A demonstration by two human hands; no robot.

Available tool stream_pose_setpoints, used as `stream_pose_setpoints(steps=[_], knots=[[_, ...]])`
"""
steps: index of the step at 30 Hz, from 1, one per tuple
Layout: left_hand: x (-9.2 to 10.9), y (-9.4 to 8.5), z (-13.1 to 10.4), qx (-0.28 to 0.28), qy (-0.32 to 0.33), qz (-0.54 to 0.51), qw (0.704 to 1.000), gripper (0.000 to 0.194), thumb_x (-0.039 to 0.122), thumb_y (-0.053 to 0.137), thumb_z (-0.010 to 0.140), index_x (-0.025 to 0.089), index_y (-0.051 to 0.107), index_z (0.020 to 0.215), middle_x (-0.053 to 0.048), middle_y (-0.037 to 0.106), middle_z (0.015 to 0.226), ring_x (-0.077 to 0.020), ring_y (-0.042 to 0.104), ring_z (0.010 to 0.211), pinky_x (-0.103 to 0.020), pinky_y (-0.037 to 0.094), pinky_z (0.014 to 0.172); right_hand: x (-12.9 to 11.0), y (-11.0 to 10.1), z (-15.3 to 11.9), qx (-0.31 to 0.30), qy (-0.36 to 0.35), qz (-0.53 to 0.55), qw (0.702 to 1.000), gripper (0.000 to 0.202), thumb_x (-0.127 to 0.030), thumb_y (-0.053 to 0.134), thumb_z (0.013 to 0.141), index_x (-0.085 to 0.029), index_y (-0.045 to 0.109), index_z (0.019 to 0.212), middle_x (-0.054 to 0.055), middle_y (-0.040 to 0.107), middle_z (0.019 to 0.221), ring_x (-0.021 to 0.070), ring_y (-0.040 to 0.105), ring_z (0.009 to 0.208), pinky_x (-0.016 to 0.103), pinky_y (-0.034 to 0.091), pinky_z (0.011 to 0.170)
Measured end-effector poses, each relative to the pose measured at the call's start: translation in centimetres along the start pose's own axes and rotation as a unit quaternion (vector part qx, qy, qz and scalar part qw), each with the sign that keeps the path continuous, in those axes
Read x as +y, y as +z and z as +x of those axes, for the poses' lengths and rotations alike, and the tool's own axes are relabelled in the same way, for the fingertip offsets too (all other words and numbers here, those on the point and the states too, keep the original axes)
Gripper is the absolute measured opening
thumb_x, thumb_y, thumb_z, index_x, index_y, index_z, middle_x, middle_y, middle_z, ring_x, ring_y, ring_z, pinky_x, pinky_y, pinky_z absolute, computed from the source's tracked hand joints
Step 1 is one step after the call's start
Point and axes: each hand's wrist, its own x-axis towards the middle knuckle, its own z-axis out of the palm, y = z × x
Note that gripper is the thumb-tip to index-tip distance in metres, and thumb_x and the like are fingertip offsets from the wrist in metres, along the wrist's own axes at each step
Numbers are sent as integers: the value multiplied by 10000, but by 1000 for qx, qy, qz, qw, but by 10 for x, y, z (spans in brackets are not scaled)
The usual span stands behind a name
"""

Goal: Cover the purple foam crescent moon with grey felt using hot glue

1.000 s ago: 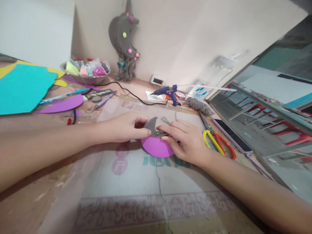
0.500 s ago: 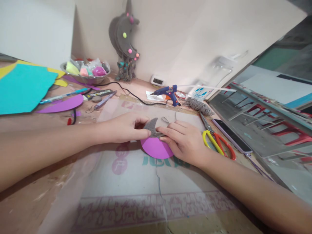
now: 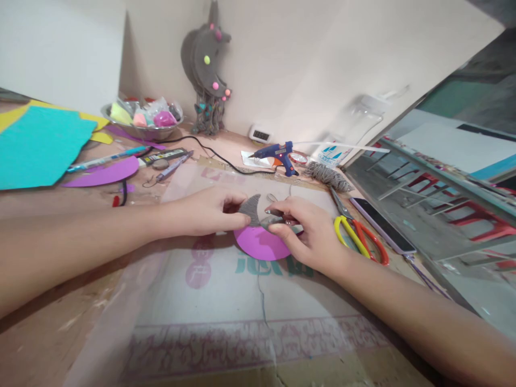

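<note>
My left hand (image 3: 217,210) pinches a purple paper cutout (image 3: 263,244) between thumb and fingers, by the part covered with grey yarn (image 3: 251,208). The cutout's lower edge is rounded and bare purple. At its right side is my right hand (image 3: 300,228), thumb and index finger apart, the thumb by the upper right of the purple paper. Grey strands show near the right fingertips, and the other right fingers are partly hidden. A loose loop of grey yarn runs behind the hands towards a yarn bundle (image 3: 328,176).
A blue glue gun (image 3: 280,155) stands at the back with its black cord. Scissors (image 3: 358,236) and a phone (image 3: 382,224) lie on the right. On the left are turquoise foam sheet (image 3: 42,148), pens and a bowl (image 3: 141,128) of clay packets. A grey moon ornament (image 3: 205,64) leans on the wall.
My right index finger has lifted off the yarn-covered part, and the right hand has opened and shifted slightly right. The left hand keeps its pinch in the same place.
</note>
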Motion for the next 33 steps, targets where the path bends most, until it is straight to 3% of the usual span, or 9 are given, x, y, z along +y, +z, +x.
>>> stream_pose_setpoints(steps=[5,9,13,25,33], knots=[[0,2,-1,2,7,30,1000,190,299,473,807,143,574,769,23,508,699,-106,473,665,-219,364,592,-9,4,5,-31,87,66,994,234,-391,622,794,-166,637,857,15,620,707,117,529,609,236,391,558],[1,4,-2,4,1,51,999,234,328,466,829,135,581,762,22,515,688,-102,472,651,-217,351,576,-12,11,7,-61,124,136,981,123,-274,628,778,-164,614,725,-27,552,608,85,476,550,201,355,496],[-1,4,-1,-1,2,47,999,246,351,467,836,144,583,772,28,506,686,-95,463,644,-208,348,569,-12,12,7,-97,152,212,961,68,-183,559,791,-171,601,739,-41,535,622,79,470,570,189,366,503],[1,1,-1,2,-17,10,1000,202,326,486,817,148,557,751,40,468,671,-88,442,627,-203,344,561,-12,6,8,-105,153,258,948,135,-73,498,737,-158,590,787,-32,559,684,78,485,615,184,368,536],[3,0,0,-6,-13,-39,999,186,280,496,827,148,524,699,57,422,626,-58,398,561,-172,315,510,-12,3,7,-112,157,287,938,133,-98,492,755,-162,586,822,-27,576,701,81,474,599,194,361,531]])
